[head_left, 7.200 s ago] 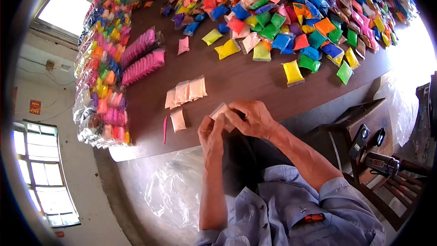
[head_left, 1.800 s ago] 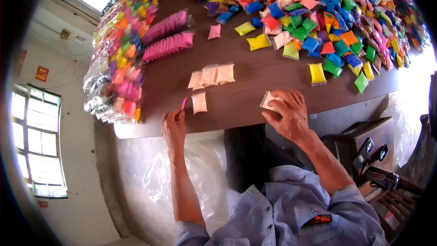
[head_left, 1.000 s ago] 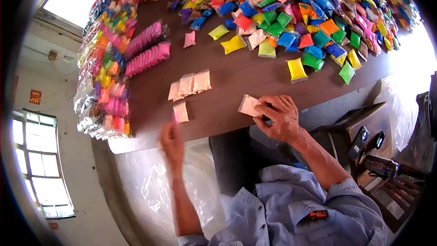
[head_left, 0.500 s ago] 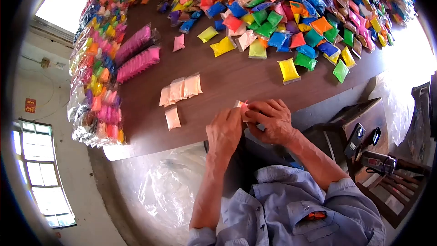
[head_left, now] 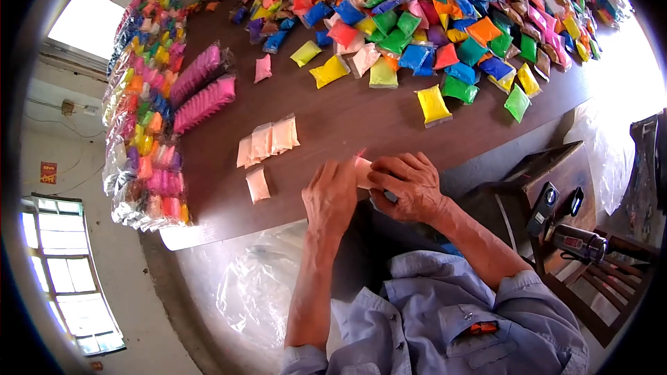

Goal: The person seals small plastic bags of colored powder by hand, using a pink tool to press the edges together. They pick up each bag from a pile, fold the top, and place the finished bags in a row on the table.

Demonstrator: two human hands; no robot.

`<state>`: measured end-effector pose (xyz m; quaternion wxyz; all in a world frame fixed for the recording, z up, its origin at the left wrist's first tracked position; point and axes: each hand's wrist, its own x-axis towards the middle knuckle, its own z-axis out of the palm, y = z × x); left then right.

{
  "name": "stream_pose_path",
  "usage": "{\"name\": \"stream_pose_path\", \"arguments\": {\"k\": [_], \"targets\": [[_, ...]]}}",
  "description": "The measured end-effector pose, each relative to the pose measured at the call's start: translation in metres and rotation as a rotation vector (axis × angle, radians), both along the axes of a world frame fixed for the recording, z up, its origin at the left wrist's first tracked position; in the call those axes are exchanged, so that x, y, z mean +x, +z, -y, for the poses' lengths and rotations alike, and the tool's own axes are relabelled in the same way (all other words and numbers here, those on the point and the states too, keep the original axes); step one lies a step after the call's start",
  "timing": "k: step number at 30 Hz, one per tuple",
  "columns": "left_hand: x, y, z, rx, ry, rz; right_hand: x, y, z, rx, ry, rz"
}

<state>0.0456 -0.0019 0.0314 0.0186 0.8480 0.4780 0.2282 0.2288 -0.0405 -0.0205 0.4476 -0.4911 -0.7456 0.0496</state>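
A small peach-coloured packet (head_left: 364, 174) is held between my two hands over the table's front edge. My right hand (head_left: 408, 186) pinches its right side with thumb and fingers. Closed at the packet's left edge, my left hand (head_left: 329, 196) shows its back, and its fingertips are partly hidden. A small reddish bit (head_left: 360, 153) pokes up at the packet's top. To the left on the table lies a single peach packet (head_left: 257, 185). Just behind it, several peach packets (head_left: 267, 140) overlap in a row.
A big heap of coloured packets (head_left: 417, 35) covers the back of the brown table (head_left: 326, 125). Two bundles of pink packets (head_left: 203, 105) lie at left, beside a long stack of bagged packets (head_left: 149, 118). A wooden stool (head_left: 556, 187) with a thermos (head_left: 580, 243) stands at right.
My left hand has moved slightly left and down, and more of the peach packet shows between the hands. The view has shifted a little; the packets on the table lie as before.
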Motion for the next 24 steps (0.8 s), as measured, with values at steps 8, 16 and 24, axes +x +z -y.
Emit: {"name": "stream_pose_path", "arguments": {"k": [8,16,24], "targets": [[-0.009,-0.008,0.002,-0.049,0.001,-0.022,0.0,0.0,0.0,0.011,0.004,-0.001],[-0.004,0.001,0.002,-0.031,0.024,0.017,0.001,-0.003,0.0,0.038,0.009,0.0],[-0.012,-0.007,-0.011,-0.028,0.053,-0.002,0.001,0.004,0.0,0.004,0.004,0.019]]}}
